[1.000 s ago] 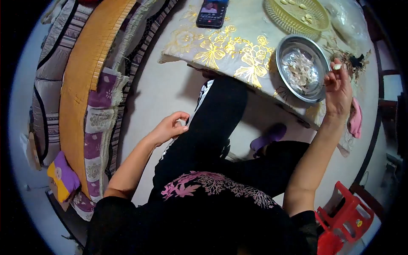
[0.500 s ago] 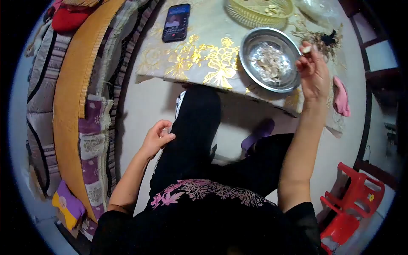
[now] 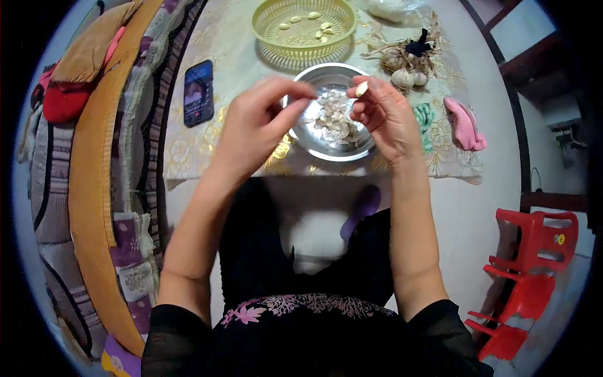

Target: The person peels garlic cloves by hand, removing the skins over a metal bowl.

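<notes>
- Right hand (image 3: 388, 119) pinches a small ivory garlic clove (image 3: 362, 89) over the round silver metal bowl (image 3: 339, 155).
- Left hand (image 3: 251, 125) curls opposite; can't tell if its blurred tips meet.
- Bowl sits near the front edge of the pale gold-flowered tablecloth (image 3: 182, 147).
- Open room right of the black rectangular phone (image 3: 198, 94).

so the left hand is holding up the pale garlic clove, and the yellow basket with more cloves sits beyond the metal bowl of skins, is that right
Not quite: the head view shows the pale garlic clove in the right hand, not the left. The yellow basket with more cloves does sit beyond the metal bowl of skins.
</notes>
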Available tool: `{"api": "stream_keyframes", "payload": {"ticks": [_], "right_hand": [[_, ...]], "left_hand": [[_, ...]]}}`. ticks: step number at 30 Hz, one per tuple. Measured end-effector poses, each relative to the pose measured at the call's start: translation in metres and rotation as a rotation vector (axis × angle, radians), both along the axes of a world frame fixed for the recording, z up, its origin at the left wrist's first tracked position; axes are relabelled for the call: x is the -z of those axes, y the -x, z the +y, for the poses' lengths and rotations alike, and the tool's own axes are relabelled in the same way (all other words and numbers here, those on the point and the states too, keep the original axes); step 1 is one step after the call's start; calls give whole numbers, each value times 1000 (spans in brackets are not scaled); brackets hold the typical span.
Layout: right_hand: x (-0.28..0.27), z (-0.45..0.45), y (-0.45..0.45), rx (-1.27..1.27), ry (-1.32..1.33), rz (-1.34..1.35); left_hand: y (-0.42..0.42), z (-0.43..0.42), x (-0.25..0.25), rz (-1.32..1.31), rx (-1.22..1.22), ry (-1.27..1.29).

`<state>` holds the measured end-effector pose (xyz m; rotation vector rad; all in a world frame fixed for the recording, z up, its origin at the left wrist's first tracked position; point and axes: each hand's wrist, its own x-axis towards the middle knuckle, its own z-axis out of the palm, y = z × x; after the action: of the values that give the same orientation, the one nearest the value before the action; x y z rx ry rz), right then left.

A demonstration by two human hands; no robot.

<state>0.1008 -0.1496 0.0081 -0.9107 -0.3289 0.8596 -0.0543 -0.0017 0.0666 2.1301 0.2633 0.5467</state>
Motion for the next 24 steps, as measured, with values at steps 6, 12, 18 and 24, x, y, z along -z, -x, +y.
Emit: {"api": "stream_keyframes", "payload": {"ticks": [6, 12, 18, 24], "right_hand": [[4, -6, -15, 89, -36, 45], [7, -10, -20, 137, -35, 69], [5, 4, -5, 189, -30, 16], [7, 7, 0, 225, -6, -35]], "left_hand": [[-81, -17, 24, -300, 29, 113], [-82, -24, 53, -251, -17, 159], [-77, -22, 64, -166, -21, 368], [-75, -19, 61, -200, -52, 323]]}}
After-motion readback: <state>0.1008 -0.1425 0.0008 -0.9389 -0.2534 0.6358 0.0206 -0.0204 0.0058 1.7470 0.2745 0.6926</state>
